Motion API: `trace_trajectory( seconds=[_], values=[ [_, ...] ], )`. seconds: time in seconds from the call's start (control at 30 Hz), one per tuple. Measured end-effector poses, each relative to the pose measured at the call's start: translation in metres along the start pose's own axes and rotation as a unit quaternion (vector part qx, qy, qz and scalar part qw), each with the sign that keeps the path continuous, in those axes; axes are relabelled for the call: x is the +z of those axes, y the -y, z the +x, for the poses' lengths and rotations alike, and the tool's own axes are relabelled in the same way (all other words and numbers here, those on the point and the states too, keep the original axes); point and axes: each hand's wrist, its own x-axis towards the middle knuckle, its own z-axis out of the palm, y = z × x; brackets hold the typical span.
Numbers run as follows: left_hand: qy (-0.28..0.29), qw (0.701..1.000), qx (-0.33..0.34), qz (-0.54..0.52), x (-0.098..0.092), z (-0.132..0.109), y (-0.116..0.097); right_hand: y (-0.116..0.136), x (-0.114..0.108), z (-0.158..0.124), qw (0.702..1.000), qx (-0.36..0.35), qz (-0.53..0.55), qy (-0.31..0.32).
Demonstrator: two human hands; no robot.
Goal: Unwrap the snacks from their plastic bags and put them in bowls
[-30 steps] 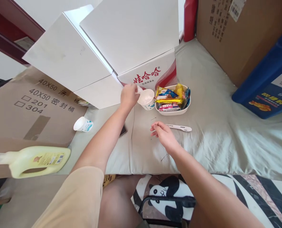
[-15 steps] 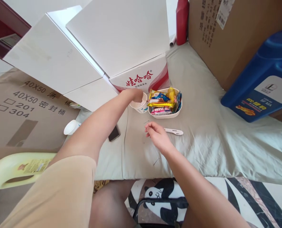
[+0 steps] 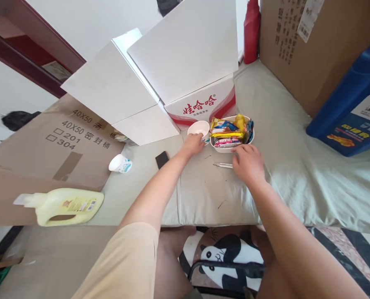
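A white paper cup with a blue print near its base stands in front of the printed box. My left hand is closed at its near rim, with some fingers hidden. Beside the cup is a white oval tub filled with wrapped snacks. My right hand lies against the tub's front side, thumb and forefinger apart. Under that hand, a slim white utility knife lies on the cloth, its handle end covered.
A phone and another paper cup, tipped over, lie on the left. Further left is a yellow jug before a cardboard box. A white carton stands behind; a blue jug and large brown box are right.
My left hand has come out of the paper cup to its near rim. From above the knife's front end, my right hand has moved rightward to the tub. The view has shifted left.
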Motion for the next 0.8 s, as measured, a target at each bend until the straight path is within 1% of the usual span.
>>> trace_trajectory(
  seconds=[0.07,0.13,0.23,0.37,0.47,0.57,0.63,0.7,0.8],
  values=[
    [-0.026,1.000,0.002,-0.014,0.009,0.002,-0.005,-0.006,0.002,0.001,1.000,-0.002,-0.028,0.007],
    [-0.035,0.999,0.010,-0.032,0.012,0.004,-0.004,-0.010,0.003,0.004,0.999,0.002,-0.052,0.000],
    [-0.036,0.998,0.025,-0.048,0.007,0.005,0.006,-0.012,0.005,0.010,0.997,0.009,-0.074,-0.008],
    [-0.045,0.998,0.021,-0.042,-0.002,-0.004,0.019,-0.013,0.005,0.015,0.997,0.019,-0.078,0.013],
    [-0.042,0.998,0.019,-0.044,-0.004,-0.011,0.022,-0.018,-0.001,0.012,0.996,0.024,-0.082,0.007],
    [-0.039,0.997,0.031,-0.053,-0.002,-0.017,0.017,-0.028,-0.014,0.005,0.993,0.043,-0.106,-0.017],
    [-0.069,0.997,0.025,-0.041,-0.002,-0.021,0.009,-0.036,-0.026,0.001,0.991,0.053,-0.125,-0.022],
    [-0.121,0.992,0.019,-0.024,-0.003,-0.028,0.001,-0.044,-0.039,-0.003,0.987,0.068,-0.141,-0.021],
    [-0.196,0.979,0.037,-0.041,-0.005,-0.051,-0.013,-0.048,-0.054,-0.011,0.983,0.112,-0.141,-0.027]
  ],
)
